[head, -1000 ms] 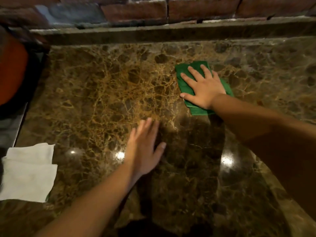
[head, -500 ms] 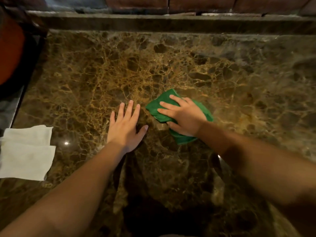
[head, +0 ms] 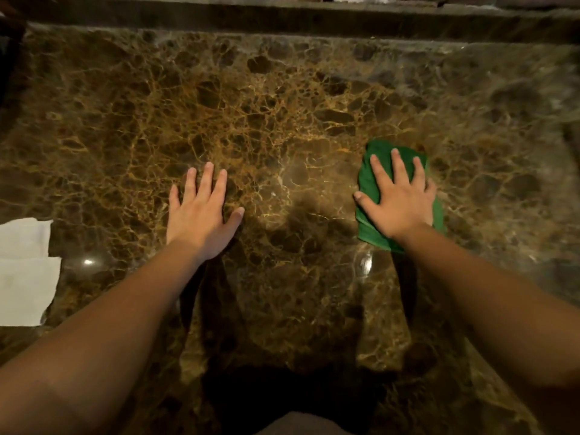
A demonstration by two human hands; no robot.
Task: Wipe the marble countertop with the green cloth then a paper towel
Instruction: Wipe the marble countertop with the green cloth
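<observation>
Green cloth (head: 370, 177) w/ right hand (head: 398, 202) flat on it has swept back out, now well right of flat, empty left hand (head: 201, 215) bracing the surface (head: 282, 105), so cloth pass ongoing; paper towel (head: 25, 271) far left, untouched.

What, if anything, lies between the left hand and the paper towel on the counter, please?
Nothing visible does. Only bare counter separates the left hand, flat and open, from the paper towel at the left edge. The right hand presses the cloth on the other side.

Glossy marble countertop (head: 282, 105) — cloth (head: 370, 183) matt.
</observation>
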